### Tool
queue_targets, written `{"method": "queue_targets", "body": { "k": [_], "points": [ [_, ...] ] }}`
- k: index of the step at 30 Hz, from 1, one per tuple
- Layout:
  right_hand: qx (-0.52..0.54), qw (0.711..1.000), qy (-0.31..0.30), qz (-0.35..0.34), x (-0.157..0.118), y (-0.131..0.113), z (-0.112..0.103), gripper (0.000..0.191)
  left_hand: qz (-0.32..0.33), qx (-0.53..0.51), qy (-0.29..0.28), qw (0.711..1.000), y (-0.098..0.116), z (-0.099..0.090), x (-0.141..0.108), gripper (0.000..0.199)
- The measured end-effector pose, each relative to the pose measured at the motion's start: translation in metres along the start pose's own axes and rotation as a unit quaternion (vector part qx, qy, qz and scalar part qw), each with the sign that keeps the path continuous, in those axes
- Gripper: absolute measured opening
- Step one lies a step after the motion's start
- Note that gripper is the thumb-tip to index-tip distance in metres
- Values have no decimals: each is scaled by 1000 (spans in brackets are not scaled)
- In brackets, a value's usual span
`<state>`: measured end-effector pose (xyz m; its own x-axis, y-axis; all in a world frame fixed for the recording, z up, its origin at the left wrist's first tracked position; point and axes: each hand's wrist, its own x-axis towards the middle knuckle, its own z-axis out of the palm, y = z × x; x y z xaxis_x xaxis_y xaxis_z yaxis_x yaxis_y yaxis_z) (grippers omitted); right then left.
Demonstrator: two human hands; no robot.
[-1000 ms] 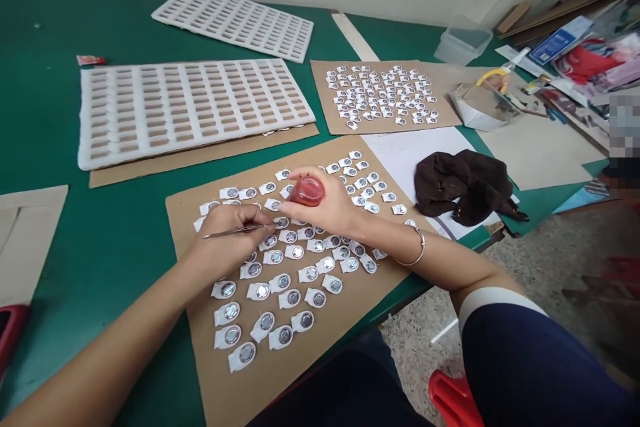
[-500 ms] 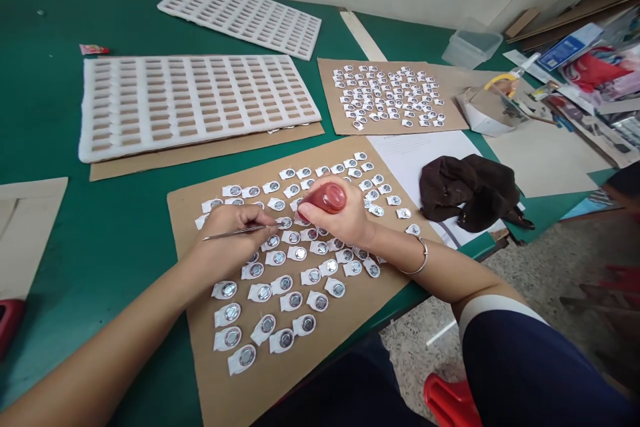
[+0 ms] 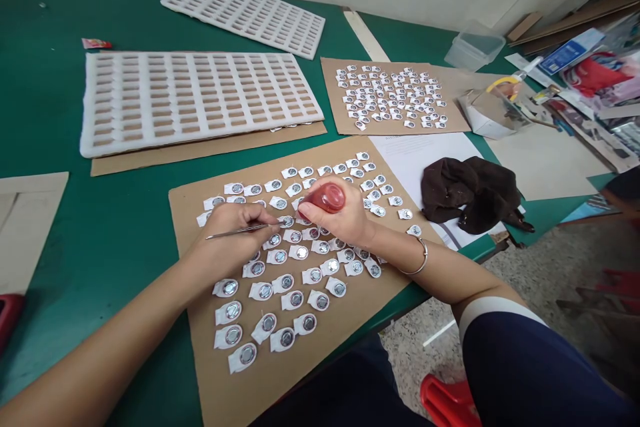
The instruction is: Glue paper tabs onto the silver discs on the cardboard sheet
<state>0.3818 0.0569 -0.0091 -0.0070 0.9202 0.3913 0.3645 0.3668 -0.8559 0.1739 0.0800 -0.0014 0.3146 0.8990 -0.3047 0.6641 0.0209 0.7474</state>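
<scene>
My left hand [image 3: 235,239] is closed on thin metal tweezers [image 3: 227,233], whose tip points right at a small round metal piece on a white tab [image 3: 287,221]. Just to the right, my right hand [image 3: 345,213] grips a red bottle [image 3: 327,197], tilted with its base up; its nozzle is hidden behind my fingers. Both hands are over a brown cardboard sheet [image 3: 270,387] that carries several rows of these round pieces on white tabs. Some of them are covered by my hands.
White slotted foam trays [image 3: 200,97] lie behind on the green table [image 3: 45,107]. A second cardboard with round pieces [image 3: 333,121] is at the back. A dark cloth [image 3: 465,193] rests on paper at the right. Nearby stands a clear box holding tools [image 3: 487,117].
The view has shifted slightly. Both hands keep nearly the same place and the same hold on the tweezers and the bottle.
</scene>
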Motion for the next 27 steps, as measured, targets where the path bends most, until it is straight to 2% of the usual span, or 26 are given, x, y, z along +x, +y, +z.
{"method": "queue_targets", "body": {
  "k": [12,19,27],
  "points": [
    [-22,999,-27,-8,0,-1,0,20,-6,-4,-10,1000,0,0,-1,22],
    [-15,999,-24,-38,-1,-1,0,19,-17,-12,-14,1000,0,1,-1,21],
    [-3,999,-32,-44,-3,0,1,21,9,-8,-11,1000,-3,0,-1,19]
  ]
}}
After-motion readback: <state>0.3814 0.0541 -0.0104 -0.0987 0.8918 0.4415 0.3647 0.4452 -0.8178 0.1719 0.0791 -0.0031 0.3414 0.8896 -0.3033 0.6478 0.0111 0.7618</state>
